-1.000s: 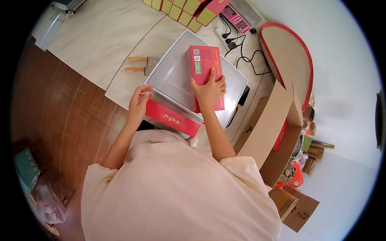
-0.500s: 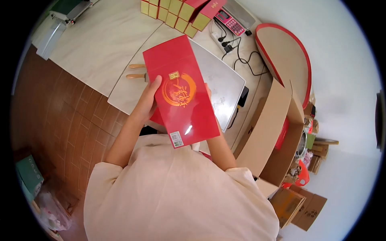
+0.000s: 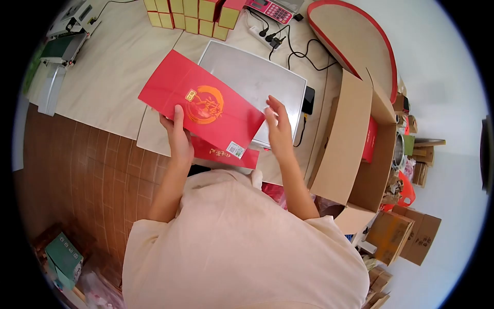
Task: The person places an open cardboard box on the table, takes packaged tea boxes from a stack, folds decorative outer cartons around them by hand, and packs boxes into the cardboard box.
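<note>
A red box point(image 3: 200, 100) with an orange circular emblem is tilted in the air over the left part of the grey metal plate point(image 3: 252, 72). My left hand point(image 3: 178, 136) grips its lower left edge, thumb on the front face and fingers hidden behind. At the box's right end is my right hand point(image 3: 278, 123), its fingers apart and holding nothing. Below the box lies a red strip-shaped piece point(image 3: 226, 155) with gold lettering, partly covered by the box.
Gold-and-red boxes point(image 3: 193, 15) stand in rows at the back. A pink calculator-like keypad point(image 3: 272, 10), a power strip point(image 3: 265, 37) and cables lie to their right. An open carton point(image 3: 342, 149) stands at the right, beside a black phone-like object point(image 3: 308, 100).
The red box has gone from flat on the metal plate to raised, showing its emblem face, then turned and moved left. My right hand has come off it. The view has shifted.
</note>
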Action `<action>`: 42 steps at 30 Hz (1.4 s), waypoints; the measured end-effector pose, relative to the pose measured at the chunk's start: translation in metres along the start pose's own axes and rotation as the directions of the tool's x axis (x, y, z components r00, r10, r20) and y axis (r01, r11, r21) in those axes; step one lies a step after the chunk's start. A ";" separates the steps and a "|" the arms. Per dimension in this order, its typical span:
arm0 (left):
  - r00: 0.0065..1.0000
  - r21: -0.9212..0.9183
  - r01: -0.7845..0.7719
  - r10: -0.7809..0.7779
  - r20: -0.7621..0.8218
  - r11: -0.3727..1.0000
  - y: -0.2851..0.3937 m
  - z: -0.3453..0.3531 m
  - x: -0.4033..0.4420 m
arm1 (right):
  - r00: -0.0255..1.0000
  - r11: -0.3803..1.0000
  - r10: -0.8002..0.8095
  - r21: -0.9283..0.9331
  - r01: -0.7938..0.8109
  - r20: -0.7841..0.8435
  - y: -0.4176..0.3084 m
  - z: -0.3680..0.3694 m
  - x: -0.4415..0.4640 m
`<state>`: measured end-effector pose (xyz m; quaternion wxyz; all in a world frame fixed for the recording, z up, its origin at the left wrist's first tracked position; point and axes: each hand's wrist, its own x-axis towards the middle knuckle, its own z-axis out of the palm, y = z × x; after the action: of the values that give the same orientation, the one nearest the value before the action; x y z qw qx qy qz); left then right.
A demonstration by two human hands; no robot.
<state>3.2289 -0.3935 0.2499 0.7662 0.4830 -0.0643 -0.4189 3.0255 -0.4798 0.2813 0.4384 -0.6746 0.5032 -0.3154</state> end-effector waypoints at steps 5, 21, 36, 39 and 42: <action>0.995 -0.029 -0.104 0.104 0.009 0.994 -0.019 0.011 -0.007 | 0.912 0.761 -0.387 -0.509 0.401 0.139 -0.028 0.029 -0.017; 0.986 0.598 -0.164 0.107 0.131 0.784 -0.060 -0.039 0.020 | 0.935 0.729 -0.280 -0.586 0.354 0.216 0.064 -0.001 0.045; 0.999 0.461 -0.037 0.030 0.023 0.887 -0.048 -0.053 0.022 | 0.933 0.678 -0.230 -0.642 0.358 0.278 0.065 -0.003 0.050; 1.000 0.470 0.000 -0.002 0.003 0.883 -0.044 -0.053 0.022 | 0.914 0.662 -0.239 -0.634 0.401 0.328 0.064 0.005 0.058; 1.000 0.484 0.001 0.009 -0.018 0.875 -0.043 -0.062 0.025 | 0.896 0.634 -0.238 -0.639 0.436 0.375 0.064 0.015 0.066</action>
<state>3.2509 -0.3768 0.1755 0.6226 0.6631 -0.1601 -0.3833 3.0320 -0.5456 0.2159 0.1385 -0.9073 0.3879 -0.0842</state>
